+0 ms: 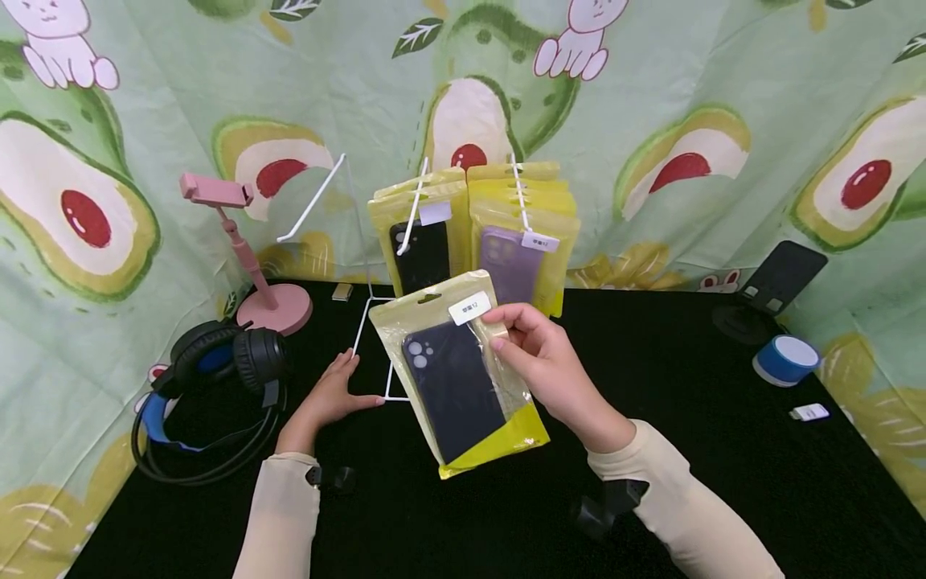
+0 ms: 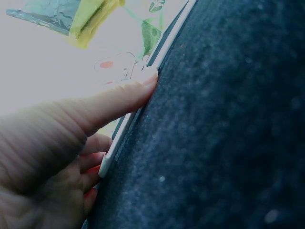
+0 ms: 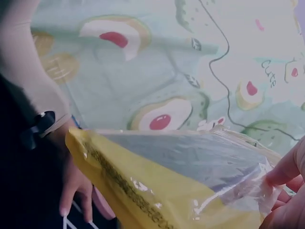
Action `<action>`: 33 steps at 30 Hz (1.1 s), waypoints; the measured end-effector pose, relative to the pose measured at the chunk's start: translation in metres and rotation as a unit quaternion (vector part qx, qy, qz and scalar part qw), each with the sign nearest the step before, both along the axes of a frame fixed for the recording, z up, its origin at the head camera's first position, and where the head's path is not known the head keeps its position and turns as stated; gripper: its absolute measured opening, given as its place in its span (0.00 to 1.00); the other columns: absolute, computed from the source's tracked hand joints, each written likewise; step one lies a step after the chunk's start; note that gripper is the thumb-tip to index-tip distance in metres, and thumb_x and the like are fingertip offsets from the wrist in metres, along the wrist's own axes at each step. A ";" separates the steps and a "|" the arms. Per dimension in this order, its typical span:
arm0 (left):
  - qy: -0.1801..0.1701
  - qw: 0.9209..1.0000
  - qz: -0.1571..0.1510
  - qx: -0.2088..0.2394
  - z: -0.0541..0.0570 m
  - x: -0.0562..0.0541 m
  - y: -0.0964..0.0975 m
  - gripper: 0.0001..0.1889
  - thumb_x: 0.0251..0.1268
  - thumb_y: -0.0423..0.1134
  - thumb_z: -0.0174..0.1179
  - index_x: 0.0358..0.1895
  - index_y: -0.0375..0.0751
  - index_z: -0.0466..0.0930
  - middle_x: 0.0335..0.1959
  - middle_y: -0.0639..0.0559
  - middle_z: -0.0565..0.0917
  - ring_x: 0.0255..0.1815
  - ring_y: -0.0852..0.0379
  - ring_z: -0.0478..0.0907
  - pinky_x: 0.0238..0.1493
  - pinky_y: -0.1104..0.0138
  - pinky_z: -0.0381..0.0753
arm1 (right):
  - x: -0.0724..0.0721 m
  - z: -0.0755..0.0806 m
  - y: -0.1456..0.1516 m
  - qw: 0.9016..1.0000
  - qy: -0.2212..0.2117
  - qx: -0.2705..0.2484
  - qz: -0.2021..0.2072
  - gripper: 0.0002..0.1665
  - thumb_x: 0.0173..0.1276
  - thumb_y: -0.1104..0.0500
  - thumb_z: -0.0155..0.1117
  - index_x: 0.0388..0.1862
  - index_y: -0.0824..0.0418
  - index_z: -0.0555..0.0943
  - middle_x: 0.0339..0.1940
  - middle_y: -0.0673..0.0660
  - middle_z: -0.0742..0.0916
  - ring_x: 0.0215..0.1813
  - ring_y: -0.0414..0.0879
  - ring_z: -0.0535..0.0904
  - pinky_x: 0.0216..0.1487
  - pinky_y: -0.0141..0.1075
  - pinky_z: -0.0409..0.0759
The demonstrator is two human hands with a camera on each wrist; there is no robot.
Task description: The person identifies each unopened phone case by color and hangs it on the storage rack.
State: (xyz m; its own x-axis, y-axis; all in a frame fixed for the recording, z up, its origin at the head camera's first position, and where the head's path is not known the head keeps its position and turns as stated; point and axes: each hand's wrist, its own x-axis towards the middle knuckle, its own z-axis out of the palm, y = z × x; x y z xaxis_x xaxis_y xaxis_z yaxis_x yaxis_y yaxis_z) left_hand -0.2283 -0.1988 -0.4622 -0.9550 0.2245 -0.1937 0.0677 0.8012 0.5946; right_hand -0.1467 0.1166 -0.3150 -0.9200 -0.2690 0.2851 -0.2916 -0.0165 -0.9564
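Note:
My right hand (image 1: pixel 550 362) pinches the side edge of a packaged phone case (image 1: pixel 452 390). A dark case with camera holes shows through its clear, yellow-bottomed pouch, and a white label sits near the top. In the right wrist view the same pouch (image 3: pixel 157 176) spans the lower part, tilted. My left hand (image 1: pixel 334 396) rests at the front left corner of a white wire display rack (image 1: pixel 362 326), fingers spread. Its thumb touches the front base wire (image 2: pixel 167 45) in the left wrist view. More pouches hang on the rack: black cases (image 1: pixel 427 257) on the middle hook, purple ones (image 1: pixel 506 253) on the right hook.
The rack's left hook (image 1: pixel 313 197) carries nothing. On the left are black headphones (image 1: pixel 217 362) and a pink phone stand (image 1: pixel 271 305), with a small box (image 1: pixel 342 292) behind. On the right stand a black phone stand (image 1: pixel 777 281), a blue-and-white tub (image 1: pixel 786 360) and a white USB stick (image 1: pixel 810 412).

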 end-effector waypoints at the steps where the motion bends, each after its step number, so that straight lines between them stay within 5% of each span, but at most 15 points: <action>1: 0.002 1.000 -0.002 0.001 -0.001 0.000 0.000 0.51 0.54 0.53 0.67 0.71 0.25 0.50 0.75 0.32 0.44 0.75 0.35 0.38 0.70 0.43 0.44 | -0.001 0.003 -0.003 1.000 0.003 -0.007 -0.003 0.13 0.67 0.73 0.53 0.50 0.72 0.72 0.41 0.57 0.80 0.35 0.42 0.78 0.35 0.31 0.79; 11: 0.010 1.000 -0.012 0.015 -0.003 0.001 -0.001 0.51 0.54 0.53 0.68 0.70 0.23 0.50 0.74 0.30 0.44 0.74 0.35 0.38 0.70 0.44 0.44 | -0.016 0.023 -0.027 0.998 0.030 -0.050 -0.031 0.12 0.66 0.74 0.54 0.49 0.74 0.73 0.42 0.57 0.81 0.35 0.42 0.75 0.38 0.29 0.75; 19: 0.009 1.000 -0.012 0.013 -0.001 0.003 -0.001 0.52 0.53 0.53 0.68 0.70 0.23 0.50 0.74 0.30 0.44 0.74 0.34 0.38 0.70 0.43 0.44 | -0.031 0.024 -0.038 0.996 0.028 -0.063 -0.052 0.11 0.65 0.75 0.54 0.47 0.76 0.74 0.39 0.57 0.81 0.34 0.41 0.75 0.38 0.28 0.74; 33: -0.006 1.000 0.004 -0.004 0.001 0.001 0.003 0.53 0.52 0.54 0.68 0.71 0.24 0.49 0.74 0.31 0.43 0.74 0.34 0.38 0.70 0.43 0.44 | -0.078 0.014 -0.054 0.982 0.013 -0.045 -0.182 0.10 0.63 0.75 0.56 0.43 0.73 0.77 0.35 0.58 0.79 0.30 0.40 0.65 0.33 0.27 0.64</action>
State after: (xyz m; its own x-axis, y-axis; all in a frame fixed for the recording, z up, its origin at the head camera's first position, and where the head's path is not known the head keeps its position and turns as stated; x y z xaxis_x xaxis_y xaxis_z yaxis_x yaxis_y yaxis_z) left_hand -0.2275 -0.1961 -0.4612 -0.9546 0.2148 -0.2065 0.0544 0.8069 0.5882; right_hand -0.2246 0.0626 -0.3013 -0.9427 0.1031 0.3174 -0.3182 0.0090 -0.9480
